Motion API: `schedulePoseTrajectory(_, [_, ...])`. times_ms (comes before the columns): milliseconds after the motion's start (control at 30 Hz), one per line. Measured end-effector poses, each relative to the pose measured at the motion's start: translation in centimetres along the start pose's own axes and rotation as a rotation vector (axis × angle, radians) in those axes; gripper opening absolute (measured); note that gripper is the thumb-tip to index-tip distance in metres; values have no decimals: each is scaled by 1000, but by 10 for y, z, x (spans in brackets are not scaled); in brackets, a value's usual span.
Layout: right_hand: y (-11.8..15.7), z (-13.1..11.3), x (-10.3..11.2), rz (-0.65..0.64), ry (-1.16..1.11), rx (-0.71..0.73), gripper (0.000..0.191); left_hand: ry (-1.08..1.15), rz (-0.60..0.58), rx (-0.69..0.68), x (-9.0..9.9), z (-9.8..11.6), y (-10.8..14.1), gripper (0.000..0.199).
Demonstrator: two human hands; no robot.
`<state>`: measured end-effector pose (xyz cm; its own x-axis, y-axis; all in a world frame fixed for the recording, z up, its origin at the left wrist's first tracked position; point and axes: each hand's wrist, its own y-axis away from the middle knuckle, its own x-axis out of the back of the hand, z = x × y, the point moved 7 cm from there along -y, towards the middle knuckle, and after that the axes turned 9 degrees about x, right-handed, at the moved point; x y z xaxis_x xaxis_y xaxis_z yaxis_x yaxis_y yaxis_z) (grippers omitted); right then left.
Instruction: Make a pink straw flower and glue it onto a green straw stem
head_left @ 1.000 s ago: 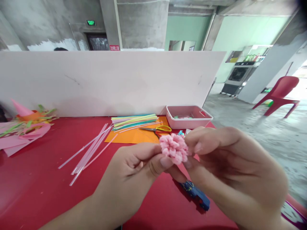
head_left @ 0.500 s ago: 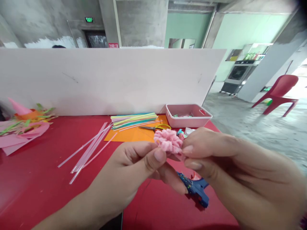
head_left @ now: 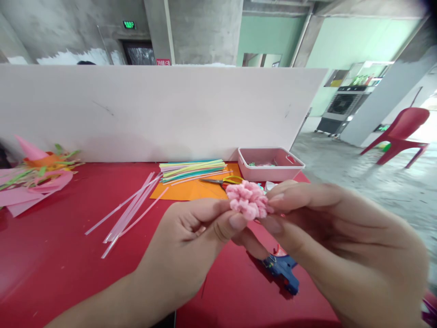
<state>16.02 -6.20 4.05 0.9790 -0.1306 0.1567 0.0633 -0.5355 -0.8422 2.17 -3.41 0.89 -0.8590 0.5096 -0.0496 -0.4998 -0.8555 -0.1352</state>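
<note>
Pink flower [head_left: 247,200] pinched w/ L hand [head_left: 187,246], R hand [head_left: 337,232]

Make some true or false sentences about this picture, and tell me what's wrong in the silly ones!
1. The left hand and right hand both hold the pink piece. True.
2. The glue gun is yellow. False: the glue gun is blue.
3. The bin stands farther back than the glue gun. True.
4. The scissors are inside the bin. False: the scissors lie on the orange sheet.
5. The chair is red. True.
</note>
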Motion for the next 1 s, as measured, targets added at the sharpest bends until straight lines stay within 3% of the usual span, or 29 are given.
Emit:
schedulePoseTrajectory(133, [3, -4, -1, -42, 140, 42, 20, -86, 40, -43, 1, 2, 1, 29])
schedulePoseTrajectory(333, [5, -3, -7, -168, 337, 7, 9, -293, 262, -206, 10, 11, 6, 18])
schedulePoseTrajectory(500, [6, -1, -1, -95, 391, -51, 15, -359, 239, -221, 7, 14, 6, 24])
schedulePoseTrajectory(833, [11, 3, 2, -90, 450, -76, 13, -544, 273, -238, 6, 15, 9, 28])
schedulePoseTrajectory(1000, [8, -7, 3, -49, 435, 87, 15, -362, 206, -114, 8, 9, 7, 36])
